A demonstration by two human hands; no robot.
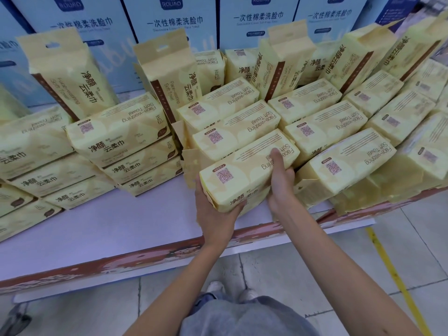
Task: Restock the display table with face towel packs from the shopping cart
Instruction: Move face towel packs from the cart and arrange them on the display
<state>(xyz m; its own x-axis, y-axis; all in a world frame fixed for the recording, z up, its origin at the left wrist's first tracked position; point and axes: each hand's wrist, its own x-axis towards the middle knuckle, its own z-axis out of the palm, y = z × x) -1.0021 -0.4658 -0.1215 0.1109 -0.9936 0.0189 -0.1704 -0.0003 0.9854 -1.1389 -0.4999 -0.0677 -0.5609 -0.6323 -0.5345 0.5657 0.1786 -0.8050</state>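
Grip is two-handed: my left hand (215, 214) curls under the near-left corner of the face towel pack (242, 170), my right hand (281, 183) clasps its right end, thumb on top, its long axis crosswise to me, fronting the stacks (322, 127) on the display table (121, 229).

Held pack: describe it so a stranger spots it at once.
On the white table, in front of the blue boxes, yellow towel packs lie in rows. The pack is the nearest one in the centre column. It alone is gripped: left hand at its near corner, right hand with thumb on top.
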